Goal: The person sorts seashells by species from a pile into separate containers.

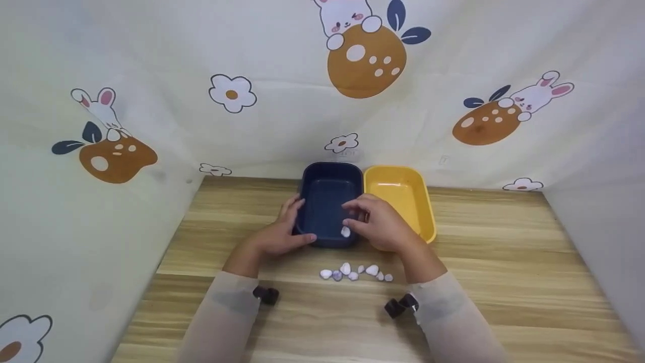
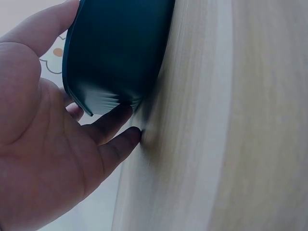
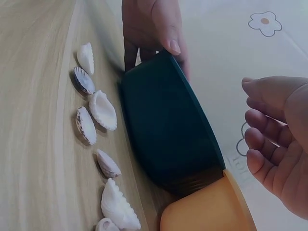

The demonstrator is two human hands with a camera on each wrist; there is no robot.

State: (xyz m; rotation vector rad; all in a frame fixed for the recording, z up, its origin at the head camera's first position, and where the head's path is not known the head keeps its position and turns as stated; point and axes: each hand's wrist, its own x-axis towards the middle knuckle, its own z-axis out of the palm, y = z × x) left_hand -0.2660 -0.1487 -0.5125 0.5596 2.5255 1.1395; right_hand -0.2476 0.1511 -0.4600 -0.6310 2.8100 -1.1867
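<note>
My left hand holds the front left corner of a dark blue bin, thumb at the rim and fingers along its side. In the left wrist view, two fingertips reach low on the bin's wall. Over the bin's right side is my right hand, fingers loosely bent and nothing visible between them in the right wrist view. A small white seashell shows just below its thumb, within the bin's outline; whether it lies on the bottom or is falling I cannot tell.
A yellow bin stands against the blue bin's right side. Several white and purplish seashells lie in a loose row on the wooden table, in front of the bins. Behind the table hangs a printed cloth.
</note>
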